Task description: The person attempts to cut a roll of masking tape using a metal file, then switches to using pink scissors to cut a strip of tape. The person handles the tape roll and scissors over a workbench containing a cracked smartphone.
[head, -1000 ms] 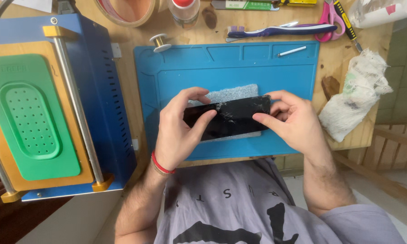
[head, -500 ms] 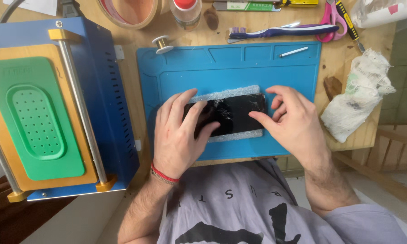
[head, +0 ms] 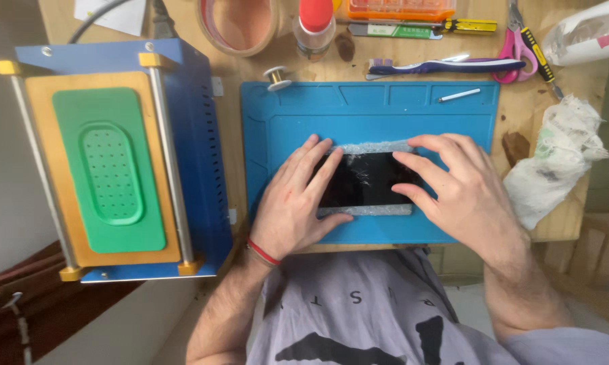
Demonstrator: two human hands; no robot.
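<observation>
Black glass, cracked — the phone screen (head: 365,179) lies flat on the blue mat (head: 372,111), not lifted. Left hand (head: 297,203) and right hand (head: 463,192) press it, fingers spread. Beyond the mat's left edge stands the blue machine (head: 115,162) — unused.

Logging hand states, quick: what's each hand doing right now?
Left hand: open, fingers flat on the phone, gripping nothing.
Right hand: open, fingertips on the phone, gripping nothing.

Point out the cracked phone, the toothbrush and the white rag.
cracked phone (head: 365,179), head view, on the dark glass between the hands
toothbrush (head: 446,66), head view, middle of the purple handle
white rag (head: 551,165), head view, centre of the crumpled cloth
</observation>
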